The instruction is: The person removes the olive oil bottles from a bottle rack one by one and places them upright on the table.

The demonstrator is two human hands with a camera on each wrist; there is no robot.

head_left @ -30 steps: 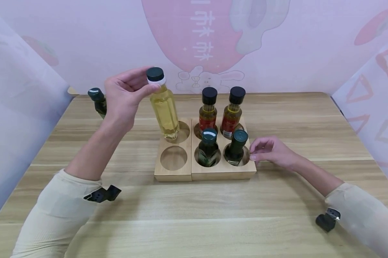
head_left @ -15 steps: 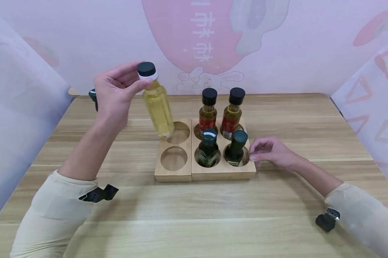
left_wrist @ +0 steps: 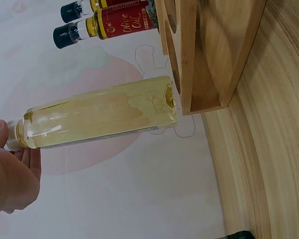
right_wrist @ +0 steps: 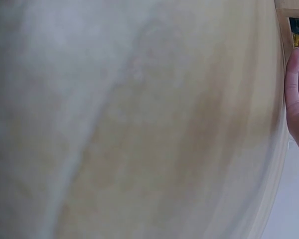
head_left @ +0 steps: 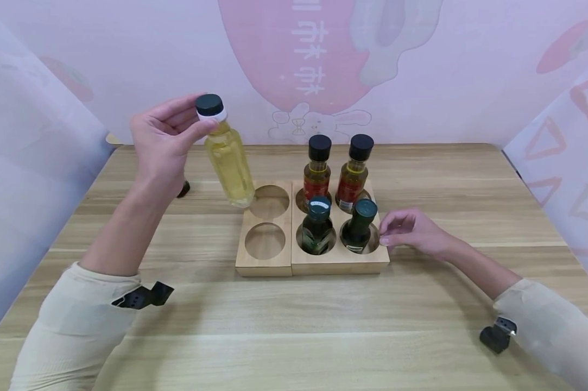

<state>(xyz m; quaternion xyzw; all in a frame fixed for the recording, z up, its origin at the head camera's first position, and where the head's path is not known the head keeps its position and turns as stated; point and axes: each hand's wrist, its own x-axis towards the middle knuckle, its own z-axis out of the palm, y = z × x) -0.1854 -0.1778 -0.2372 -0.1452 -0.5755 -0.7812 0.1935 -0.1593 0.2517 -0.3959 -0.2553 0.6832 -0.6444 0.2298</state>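
Btl [head_left: 229, 165] moved L over tbl [head_left: 313, 331], printed wall [head_left: 450, 92] behind.

Here's the table [head_left: 294, 326], a broad, pale wooden top, grain streaking side to side, stretching out in front of the rack [head_left: 291, 239] and off to both flanks of it. Beyond the rack and to its right, the far corner rounds off neatly. And the rack sits squarely on that top: two blocks side by side, touching, the left one narrower with two round holes, the right one wider with four. Over on the rack's left, apart from it and level with its far holes, there's a dark object [head_left: 183, 189], mostly hidden; can't make out what it is!
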